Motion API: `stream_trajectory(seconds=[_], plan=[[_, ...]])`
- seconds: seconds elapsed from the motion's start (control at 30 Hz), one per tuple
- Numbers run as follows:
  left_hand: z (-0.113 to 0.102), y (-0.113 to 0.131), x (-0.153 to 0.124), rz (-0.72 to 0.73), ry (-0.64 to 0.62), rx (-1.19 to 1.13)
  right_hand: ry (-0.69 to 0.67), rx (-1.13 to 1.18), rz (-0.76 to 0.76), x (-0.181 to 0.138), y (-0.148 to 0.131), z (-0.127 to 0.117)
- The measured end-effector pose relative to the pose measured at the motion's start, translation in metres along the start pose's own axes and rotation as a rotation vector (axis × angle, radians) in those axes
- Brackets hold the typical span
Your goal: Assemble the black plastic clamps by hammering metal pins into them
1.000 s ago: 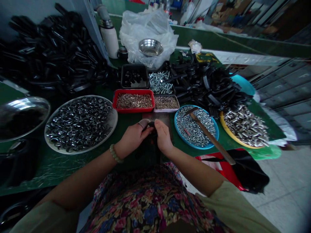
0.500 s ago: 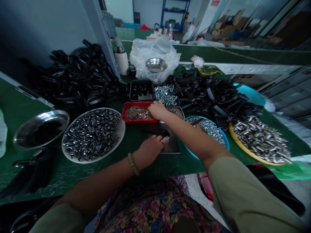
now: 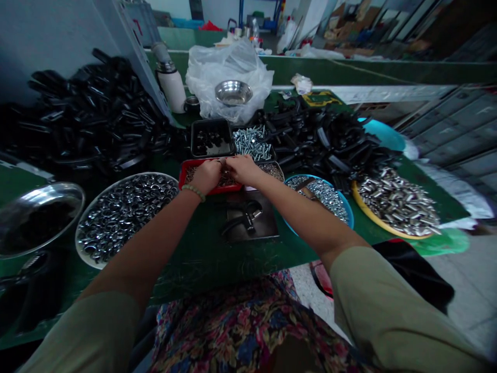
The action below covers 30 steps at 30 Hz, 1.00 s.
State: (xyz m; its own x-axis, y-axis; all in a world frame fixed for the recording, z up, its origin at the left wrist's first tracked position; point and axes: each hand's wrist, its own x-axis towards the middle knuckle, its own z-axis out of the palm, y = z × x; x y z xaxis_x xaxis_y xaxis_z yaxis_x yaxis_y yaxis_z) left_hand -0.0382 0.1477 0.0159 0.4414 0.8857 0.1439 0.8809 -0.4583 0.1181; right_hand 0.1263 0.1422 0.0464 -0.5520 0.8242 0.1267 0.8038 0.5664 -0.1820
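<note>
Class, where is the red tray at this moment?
In the head view, the red tray sits just left of centre, on the near side of the black tray, with the left hand and right hand over it.

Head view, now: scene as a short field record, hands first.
left hand: over red tray
right hand: over the tray's right end, fingertips close to the left's
held item: cannot tell, too small
tray contents: small metal pins
metal plate: black part lying on it
blue basin: small metal pieces, hammer on top, partly hidden
yellow basin: shiny metal cylinders
</note>
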Motion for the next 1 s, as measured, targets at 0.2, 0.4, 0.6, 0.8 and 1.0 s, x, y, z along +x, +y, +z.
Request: stream_trajectory(seconds=[0.2, 0.4, 0.6, 0.8, 1.0], plan=[[-0.006, 0.001, -0.001, -0.020, 0.016, -0.069, 0.101, 0.505, 0.072, -0.074, 0.006, -0.018], [-0.004, 0.003, -0.001, 0.011, 0.106, -0.118, 0.123, 0.501, 0.260, -0.159, 0.009, 0.007], [-0.024, 0.011, -0.008, -0.103, 0.172, -0.195, 0.185, 0.358, 0.296, -0.158, 0.004, 0.027], [-0.034, 0.048, -0.060, -0.080, 0.142, -0.601, 0.098, 0.135, 0.245, -0.161, -0.004, 0.021], [-0.004, 0.082, -0.098, -0.041, 0.028, -0.662, -0.012, -0.125, 0.158, -0.161, -0.012, 0.016]])
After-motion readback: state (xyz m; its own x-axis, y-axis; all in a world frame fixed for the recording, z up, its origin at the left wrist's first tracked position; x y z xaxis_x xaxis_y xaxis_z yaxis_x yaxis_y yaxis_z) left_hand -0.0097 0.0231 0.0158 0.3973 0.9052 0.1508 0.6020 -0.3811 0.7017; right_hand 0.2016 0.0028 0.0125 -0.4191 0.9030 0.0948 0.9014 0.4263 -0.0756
